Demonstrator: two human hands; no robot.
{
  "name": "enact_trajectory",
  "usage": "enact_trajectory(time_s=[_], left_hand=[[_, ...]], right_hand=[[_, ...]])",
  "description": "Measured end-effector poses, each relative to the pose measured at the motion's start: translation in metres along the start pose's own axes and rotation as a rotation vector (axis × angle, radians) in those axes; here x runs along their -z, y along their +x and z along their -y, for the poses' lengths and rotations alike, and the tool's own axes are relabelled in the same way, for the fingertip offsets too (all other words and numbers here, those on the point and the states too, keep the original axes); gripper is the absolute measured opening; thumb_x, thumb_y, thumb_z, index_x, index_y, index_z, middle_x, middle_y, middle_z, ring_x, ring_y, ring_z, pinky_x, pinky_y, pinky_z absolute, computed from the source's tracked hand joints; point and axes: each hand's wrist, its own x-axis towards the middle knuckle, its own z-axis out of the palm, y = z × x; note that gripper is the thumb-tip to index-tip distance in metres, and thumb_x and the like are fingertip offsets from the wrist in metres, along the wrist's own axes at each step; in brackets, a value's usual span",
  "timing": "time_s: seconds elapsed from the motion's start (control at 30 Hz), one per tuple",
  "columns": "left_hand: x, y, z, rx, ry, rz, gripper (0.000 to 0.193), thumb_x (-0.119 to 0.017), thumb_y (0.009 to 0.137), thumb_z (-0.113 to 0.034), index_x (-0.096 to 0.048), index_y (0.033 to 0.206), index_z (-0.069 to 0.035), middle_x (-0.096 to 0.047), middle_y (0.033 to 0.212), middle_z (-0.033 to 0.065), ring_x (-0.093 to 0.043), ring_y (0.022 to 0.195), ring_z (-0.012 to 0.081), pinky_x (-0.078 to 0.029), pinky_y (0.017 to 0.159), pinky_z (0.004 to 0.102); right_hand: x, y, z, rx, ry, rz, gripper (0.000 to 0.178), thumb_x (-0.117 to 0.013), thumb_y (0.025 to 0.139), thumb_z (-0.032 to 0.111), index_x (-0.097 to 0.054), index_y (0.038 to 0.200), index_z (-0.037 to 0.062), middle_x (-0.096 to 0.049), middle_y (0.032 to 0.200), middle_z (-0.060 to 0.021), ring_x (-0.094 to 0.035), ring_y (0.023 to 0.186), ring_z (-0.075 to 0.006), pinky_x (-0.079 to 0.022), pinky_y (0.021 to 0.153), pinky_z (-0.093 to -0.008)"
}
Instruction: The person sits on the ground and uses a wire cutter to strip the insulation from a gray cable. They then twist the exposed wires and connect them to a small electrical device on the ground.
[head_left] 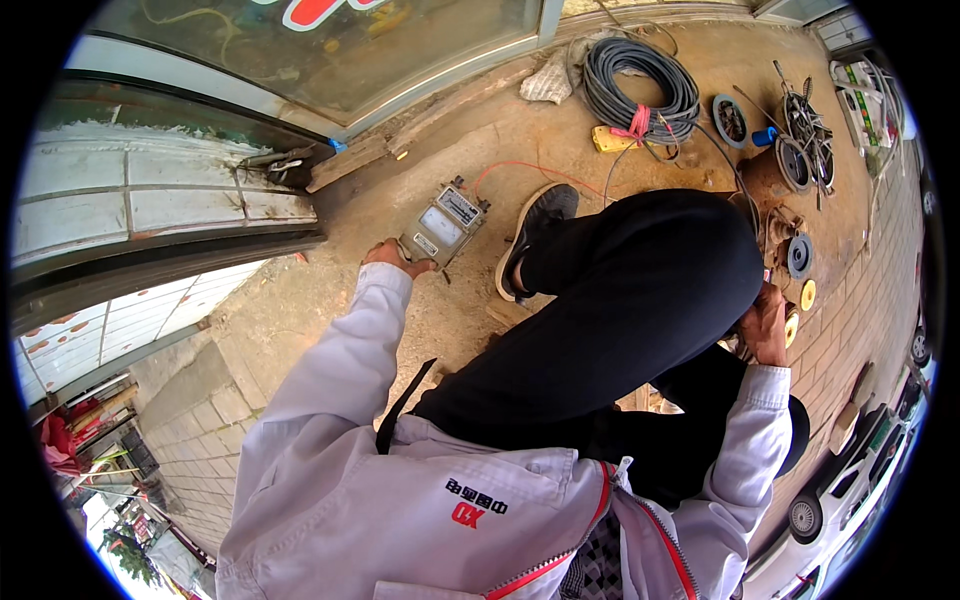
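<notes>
My left hand (398, 258) is closed on the lower left corner of a grey metal test meter (443, 228), which rests on the dusty ground. The meter has a pale dial window, label plates and terminals at its far end. A thin red wire (540, 163) runs from those terminals to the right, toward my raised knee. Beyond that knee, my right hand (766, 322) hangs low with its fingers curled. My leg hides part of it, and what it holds cannot be made out. Yellow-rimmed round pieces (807, 294) lie just beside it.
A coil of black cable (640, 90) tied with pink tape lies ahead, next to a yellow box (610, 139). Motor parts (793, 165) and a grey ring (799, 256) are at the right. My shoe (540, 225) stands beside the meter. A tiled wall (130, 190) rises at the left.
</notes>
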Motion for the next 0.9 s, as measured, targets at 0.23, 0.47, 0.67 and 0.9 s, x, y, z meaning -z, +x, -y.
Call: enact_trajectory(time_s=[0.23,0.47,0.67,0.9], left_hand=[[-0.008,0.007,0.005,0.010,0.007,-0.026,0.094,-0.090,0.059,-0.060,-0.063,0.125,0.001,-0.066,0.125,0.0223,-0.059,0.122,0.0363,-0.048,0.105,0.0412],[-0.011,-0.013,-0.007,0.017,0.068,-0.109,0.072,-0.082,0.072,-0.061,-0.070,0.112,-0.003,-0.074,0.104,0.0186,-0.068,0.104,0.0350,-0.047,0.101,0.0449],[-0.053,-0.023,0.001,-0.049,-0.043,-0.180,0.050,-0.069,0.090,-0.053,-0.076,0.092,-0.004,-0.072,0.081,0.0210,-0.071,0.079,0.0370,-0.053,0.081,0.0440],[-0.089,-0.025,0.010,0.056,-0.436,-0.105,0.048,-0.066,0.094,-0.048,-0.076,0.094,-0.001,-0.073,0.083,0.0205,-0.072,0.080,0.0343,-0.056,0.079,0.0428]], right_hand=[[0.003,-0.003,-0.009,-0.023,-0.013,0.004,0.015,-0.063,0.097,0.010,-0.067,0.100,-0.0051,-0.065,0.081,-0.0009,-0.056,0.071,-0.0072,-0.047,0.065,-0.0249],[0.002,-0.003,-0.010,-0.022,0.022,0.000,0.016,-0.063,0.097,0.010,-0.067,0.101,-0.0043,-0.066,0.082,-0.0025,-0.058,0.072,-0.0084,-0.049,0.066,-0.0263],[0.003,-0.005,0.000,-0.005,0.008,-0.005,0.017,-0.065,0.096,0.012,-0.068,0.102,-0.0037,-0.067,0.081,-0.0026,-0.059,0.072,-0.0090,-0.050,0.066,-0.0268],[0.004,-0.007,0.001,-0.094,0.032,0.008,0.017,-0.064,0.097,0.011,-0.068,0.103,-0.0047,-0.067,0.082,-0.0033,-0.060,0.072,-0.0094,-0.050,0.065,-0.0274]])
